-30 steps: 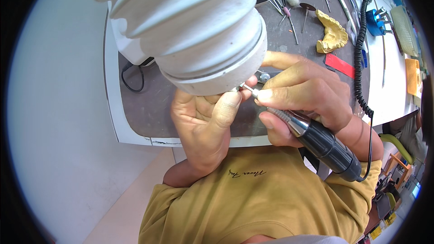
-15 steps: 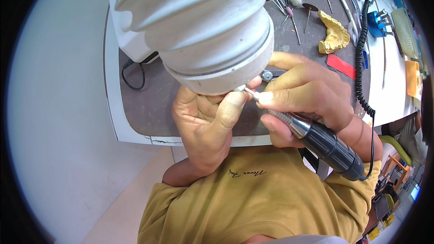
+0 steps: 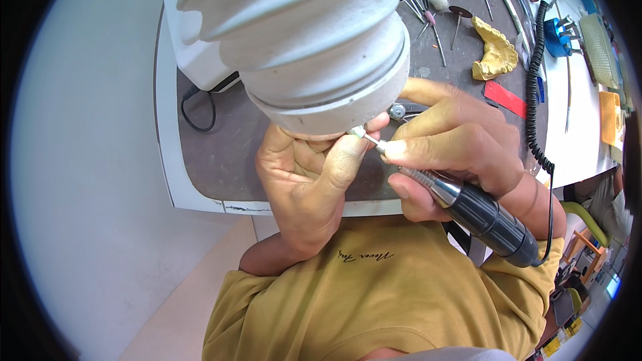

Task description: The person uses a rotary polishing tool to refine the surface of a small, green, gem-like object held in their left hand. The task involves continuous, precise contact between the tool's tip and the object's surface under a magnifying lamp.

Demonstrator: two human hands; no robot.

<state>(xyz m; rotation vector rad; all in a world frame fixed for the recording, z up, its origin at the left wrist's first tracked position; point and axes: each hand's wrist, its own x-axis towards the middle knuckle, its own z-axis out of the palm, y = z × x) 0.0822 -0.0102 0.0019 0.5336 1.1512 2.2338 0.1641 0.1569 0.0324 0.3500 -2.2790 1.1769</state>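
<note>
Grey worktop (image 3: 221,154) below; our left hand (image 3: 304,174) pinches a small whitish piece (image 3: 358,131), our right hand (image 3: 468,137) grips the black handpiece (image 3: 491,217); we'd brace both, press lightly.

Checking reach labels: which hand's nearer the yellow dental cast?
Right. The right hand, holding the black handpiece, sits below-left of the dental cast; the left hand is farther left, partly hidden by the white hose.

The left hand (image 3: 309,168) pinches a small whitish piece (image 3: 358,132); the right hand (image 3: 465,137) points a black handpiece (image 3: 491,218) at it.
</note>
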